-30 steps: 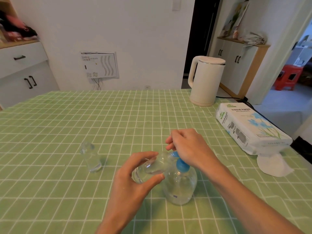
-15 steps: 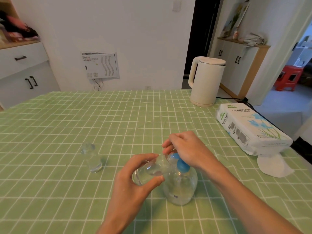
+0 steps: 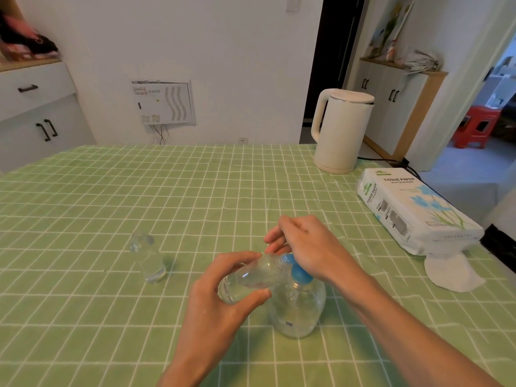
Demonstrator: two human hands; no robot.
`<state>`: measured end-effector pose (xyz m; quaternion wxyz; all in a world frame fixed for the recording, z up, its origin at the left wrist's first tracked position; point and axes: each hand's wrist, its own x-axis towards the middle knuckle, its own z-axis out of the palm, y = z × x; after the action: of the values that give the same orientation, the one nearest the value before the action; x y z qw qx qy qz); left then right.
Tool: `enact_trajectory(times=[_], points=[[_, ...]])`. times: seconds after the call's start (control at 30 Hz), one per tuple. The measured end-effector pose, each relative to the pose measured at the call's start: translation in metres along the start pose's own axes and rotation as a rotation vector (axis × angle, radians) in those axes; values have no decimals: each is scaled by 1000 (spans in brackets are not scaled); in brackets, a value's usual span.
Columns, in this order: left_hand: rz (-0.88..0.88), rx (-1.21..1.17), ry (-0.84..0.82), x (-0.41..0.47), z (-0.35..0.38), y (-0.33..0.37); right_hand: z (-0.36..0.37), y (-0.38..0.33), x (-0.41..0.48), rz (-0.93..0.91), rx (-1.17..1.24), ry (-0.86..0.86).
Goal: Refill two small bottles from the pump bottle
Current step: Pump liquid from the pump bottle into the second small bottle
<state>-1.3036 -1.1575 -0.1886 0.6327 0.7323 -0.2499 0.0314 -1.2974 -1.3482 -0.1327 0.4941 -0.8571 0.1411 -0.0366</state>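
Well apart: upright bottle [image 3: 148,261], pump bottle [image 3: 300,311].

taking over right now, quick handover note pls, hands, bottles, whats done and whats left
Left hand grips one small bottle, tilted, mouth at the spout of the pump bottle.
Right hand rests on the blue pump head; its grip there is hidden.
Second small bottle stands upright on the table, to the left, untouched.
Done: filling position set. Left: pump into both; fill levels are unclear.
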Motion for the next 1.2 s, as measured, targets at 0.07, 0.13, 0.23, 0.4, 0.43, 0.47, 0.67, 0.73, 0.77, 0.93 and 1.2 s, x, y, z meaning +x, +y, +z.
enact_trajectory(times=[0.07, 0.13, 0.23, 0.4, 0.43, 0.47, 0.67, 0.73, 0.77, 0.93, 1.2], points=[[-1, -3, -4, -1, 0, -1, 1, 1, 0, -6, -5, 4], [-8, 1, -6, -1, 0, -2, 1, 1, 0, -12, -7, 12], [-7, 7, -1, -2, 0, -1, 0, 1, -2, -20, -18, 19], [-12, 23, -12, -1, -3, 2, -5, -7, -2, -45, -57, 34], [-13, 27, -13, -1, -3, 2, -6, -8, -2, -49, -71, 36], [-14, 29, -14, -1, -4, 3, -7, -9, -2, -50, -81, 35], [-17, 36, -24, 0, -2, 2, -5, -7, -1, -12, -75, 31], [-17, 31, -26, 0, -2, 0, -4, -6, -1, 0, -72, 21], [-20, 29, -23, 0, -2, -1, -3, -4, -2, 8, -82, 14], [-40, 40, -12, -2, -1, -5, -1, -3, -3, 34, -103, -3], [-22, 40, -14, -1, -3, 1, -6, -10, -6, 33, -111, 0]])
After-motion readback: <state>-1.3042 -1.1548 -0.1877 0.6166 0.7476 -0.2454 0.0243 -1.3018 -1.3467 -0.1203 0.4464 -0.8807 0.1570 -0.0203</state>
